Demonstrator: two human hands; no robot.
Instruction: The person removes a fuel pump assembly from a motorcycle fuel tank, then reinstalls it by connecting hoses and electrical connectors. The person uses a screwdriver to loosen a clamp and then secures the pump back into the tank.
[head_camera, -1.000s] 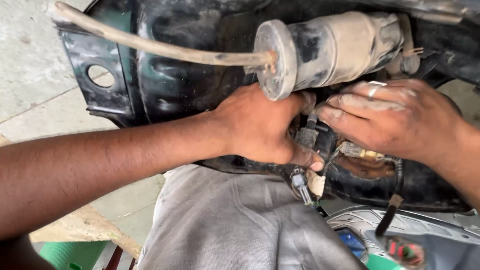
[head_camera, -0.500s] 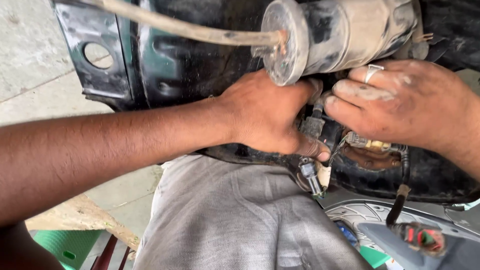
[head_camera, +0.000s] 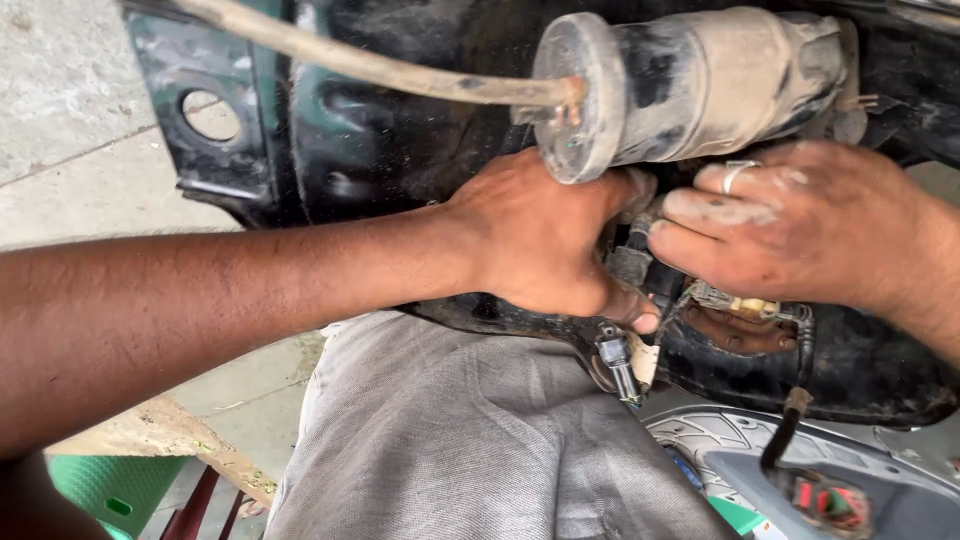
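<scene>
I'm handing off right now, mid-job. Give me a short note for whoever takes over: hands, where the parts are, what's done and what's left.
Left hand: closed around the black connector under the dusty cylindrical part.
Right hand: fingertips pressed on the same connector from the other side, ring on one finger.
Parts: the cylinder sits against the black housing, a tan hose running from its end cap. A small plug hangs loose below, over the grey-trousered lap.
Done: both hands are on the connector.
Left: connector not visibly apart; its mating state is hidden by the fingers.
</scene>
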